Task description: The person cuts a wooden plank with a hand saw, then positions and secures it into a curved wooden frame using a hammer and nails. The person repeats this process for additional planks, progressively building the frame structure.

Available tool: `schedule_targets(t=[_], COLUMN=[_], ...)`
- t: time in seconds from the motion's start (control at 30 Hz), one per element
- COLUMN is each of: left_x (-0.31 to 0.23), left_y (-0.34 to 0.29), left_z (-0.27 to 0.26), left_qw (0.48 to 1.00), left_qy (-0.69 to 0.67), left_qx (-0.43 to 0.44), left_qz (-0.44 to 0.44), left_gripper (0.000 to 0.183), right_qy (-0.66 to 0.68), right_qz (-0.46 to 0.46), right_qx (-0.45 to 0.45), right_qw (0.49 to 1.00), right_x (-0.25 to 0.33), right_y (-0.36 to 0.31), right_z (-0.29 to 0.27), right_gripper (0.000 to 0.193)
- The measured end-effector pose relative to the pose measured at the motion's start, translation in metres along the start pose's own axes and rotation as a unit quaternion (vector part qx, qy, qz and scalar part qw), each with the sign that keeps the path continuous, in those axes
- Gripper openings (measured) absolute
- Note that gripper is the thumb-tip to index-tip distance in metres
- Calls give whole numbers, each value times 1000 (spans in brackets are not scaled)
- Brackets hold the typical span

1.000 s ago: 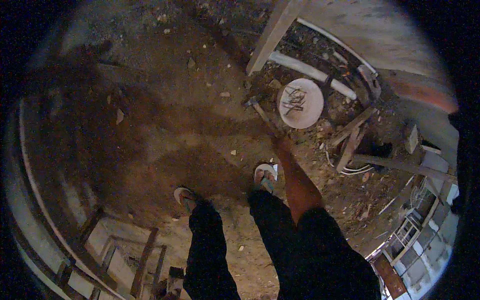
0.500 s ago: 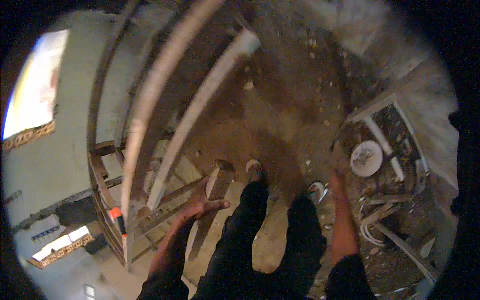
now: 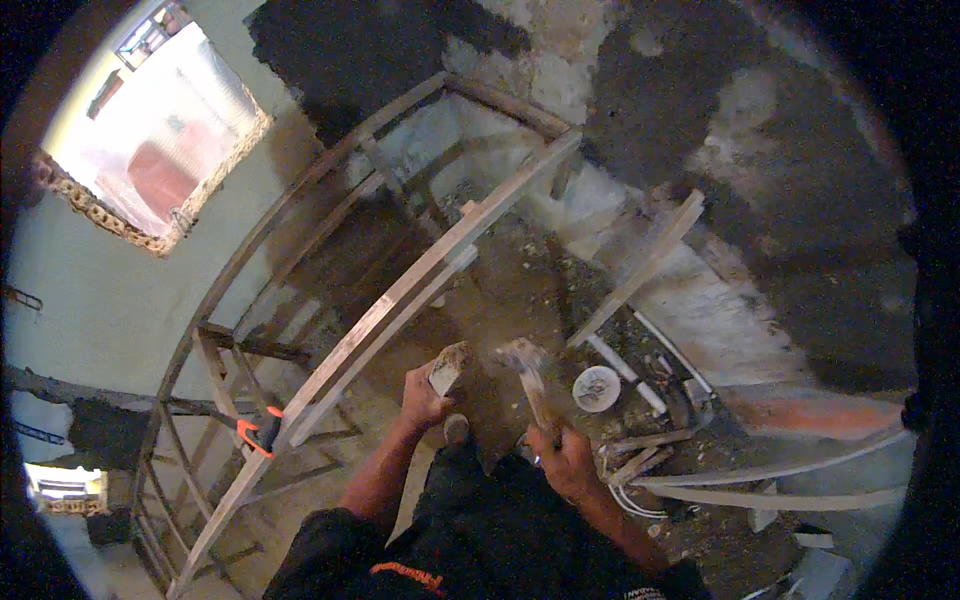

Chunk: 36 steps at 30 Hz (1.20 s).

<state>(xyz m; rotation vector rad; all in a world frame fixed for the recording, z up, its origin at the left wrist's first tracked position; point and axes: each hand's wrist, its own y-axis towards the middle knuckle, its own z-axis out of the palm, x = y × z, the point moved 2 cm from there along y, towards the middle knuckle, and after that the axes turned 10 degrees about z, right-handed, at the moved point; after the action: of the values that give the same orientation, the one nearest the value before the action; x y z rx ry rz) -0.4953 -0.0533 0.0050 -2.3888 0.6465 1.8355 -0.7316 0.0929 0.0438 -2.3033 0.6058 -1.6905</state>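
Head view looks down on a rough building site. The left hand [image 3: 422,398] is clenched around a short pale block [image 3: 449,366], its top end crusted with dirt, held up just beside a long slanting wooden rail [image 3: 400,300]. The right hand [image 3: 562,458] is clenched on the handle of a hammer [image 3: 527,368], whose blurred head stands just right of the block without touching it. No packages or signs show; the only bright marks are an orange clamp [image 3: 262,432] on the wooden frame at the left and a round white bucket [image 3: 596,388] on the floor near the hammer. The floor [image 3: 500,270] is bare earth strewn with rubble, white pipes [image 3: 625,365] and planks. The walls are patchy plaster, with a bright raw-edged window opening [image 3: 160,150] at upper left.
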Motion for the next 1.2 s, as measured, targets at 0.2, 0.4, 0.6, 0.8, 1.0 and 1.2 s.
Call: schedule_targets(t=[0.2, 0.4, 0.6, 0.8, 1.0, 1.2], left_x=[33, 52, 62, 92, 72, 31], left_y=[26, 48, -1, -9, 28, 44], left_z=[11, 34, 33, 24, 22, 18], left_qw=[997, 998, 997, 995, 998, 993], left_qy=[-17, -15, 15, 57, -35, -20], left_qx=[-37, -23, -36, 82, 41, 67], left_qz=[63, 48, 70, 2, 41, 95], left_gripper=[41, 40, 48, 55, 47, 46], right_qy=[111, -60, -239, 90, 111, -337], right_qz=[-129, -253, -5, -40, -354, -22], right_qx=[-62, -92, -248, -227, -139, -102], right_qw=[983, 961, 939, 969, 918, 936], right_x=[117, 129, 10, 87, 180, 80], right_y=[-42, -46, 23, -11, -71, -7], right_z=[-83, -94, -9, -83, -123, 8], right_gripper=[28, 30, 32, 34, 36, 38])
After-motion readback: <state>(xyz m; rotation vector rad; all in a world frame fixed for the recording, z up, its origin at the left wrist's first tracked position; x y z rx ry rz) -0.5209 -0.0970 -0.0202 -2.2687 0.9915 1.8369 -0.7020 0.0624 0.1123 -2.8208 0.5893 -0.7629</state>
